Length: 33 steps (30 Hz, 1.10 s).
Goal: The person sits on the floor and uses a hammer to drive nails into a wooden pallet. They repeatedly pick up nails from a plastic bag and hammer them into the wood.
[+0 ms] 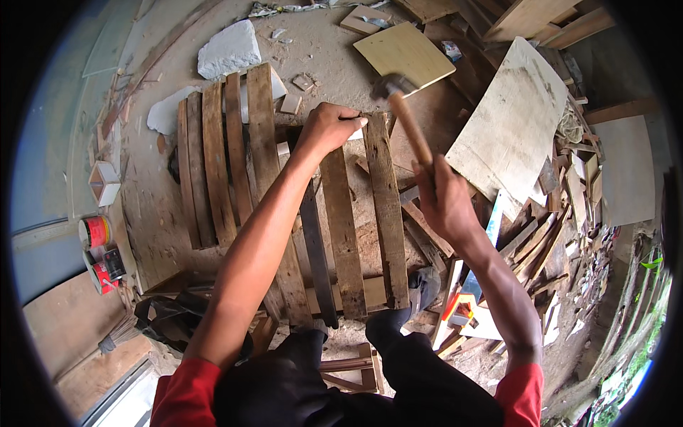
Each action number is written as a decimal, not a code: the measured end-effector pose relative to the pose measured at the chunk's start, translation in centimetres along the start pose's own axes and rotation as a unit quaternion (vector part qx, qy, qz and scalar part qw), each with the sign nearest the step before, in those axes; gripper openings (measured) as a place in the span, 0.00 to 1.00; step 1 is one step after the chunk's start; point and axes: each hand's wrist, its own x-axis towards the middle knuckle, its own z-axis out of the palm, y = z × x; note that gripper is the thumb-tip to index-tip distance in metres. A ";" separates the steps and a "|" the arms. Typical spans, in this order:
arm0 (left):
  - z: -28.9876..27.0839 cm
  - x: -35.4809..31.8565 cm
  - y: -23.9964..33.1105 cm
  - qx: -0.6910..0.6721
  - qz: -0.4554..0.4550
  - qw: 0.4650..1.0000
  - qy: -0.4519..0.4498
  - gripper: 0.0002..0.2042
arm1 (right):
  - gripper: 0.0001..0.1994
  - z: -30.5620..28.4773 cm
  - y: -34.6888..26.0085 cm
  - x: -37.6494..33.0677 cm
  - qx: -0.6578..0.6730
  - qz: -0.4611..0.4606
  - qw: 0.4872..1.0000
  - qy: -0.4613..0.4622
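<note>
Nearest, a dark slat [316, 249] is laid between the pale slats [343, 228] of a pallet. The right hand [445, 203] is clamped round a hammer [407, 117] handle, the head raised above the top slat end. The left hand [329, 128] is pinched there, fingers together, apparently on a nail too small to be seen. A skewed blow could land on those fingers, or the nail could be bent

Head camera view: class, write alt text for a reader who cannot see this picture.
Seen from above, a person's right hand grips a wooden-handled hammer raised over a pallet of weathered planks, while the left hand pinches something too small to make out at the far end of a plank. Scrap boards, offcuts and two small tins lie around on the dusty ground.
</note>
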 end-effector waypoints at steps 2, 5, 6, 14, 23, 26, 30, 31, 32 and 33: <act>-0.1 0.2 -0.8 -0.006 0.032 0.999 0.006 0.19 | 0.11 -1.0 -1.6 -0.2 0.042 -0.028 0.997 0.054; -0.1 0.0 -0.8 -0.017 0.057 0.998 0.000 0.19 | 0.10 -2.4 -3.0 -0.3 0.102 -0.123 0.979 0.126; -0.1 0.0 -0.8 -0.020 0.063 0.998 -0.003 0.19 | 0.10 -1.9 -1.9 -0.1 0.100 -0.149 0.974 0.139; 0.6 0.4 -0.6 0.003 0.039 0.998 0.039 0.15 | 0.12 -2.0 0.9 0.8 -0.016 -0.056 0.998 0.001; 0.9 -0.4 -1.1 -0.002 0.094 0.994 0.051 0.21 | 0.14 -3.2 -2.7 2.4 0.090 -0.082 0.989 0.082; 1.5 -0.9 -1.1 0.046 0.160 0.980 0.105 0.21 | 0.16 -3.4 -1.2 2.8 0.009 -0.003 1.000 -0.010; 1.7 -1.3 -0.9 0.133 0.189 0.964 0.128 0.22 | 0.17 -4.3 -0.8 4.2 0.019 0.006 0.999 -0.043; 1.7 -1.4 -0.8 0.152 0.203 0.959 0.125 0.22 | 0.18 -4.8 -1.1 4.7 -0.003 -0.018 0.999 -0.050; 1.7 -1.4 -0.8 0.148 0.196 0.962 0.116 0.23 | 0.20 -5.3 -1.4 5.3 -0.022 -0.043 0.997 -0.056; 1.7 -1.2 -0.7 0.144 0.191 0.965 0.107 0.23 | 0.22 -5.9 -1.3 6.1 -0.040 -0.069 0.995 -0.060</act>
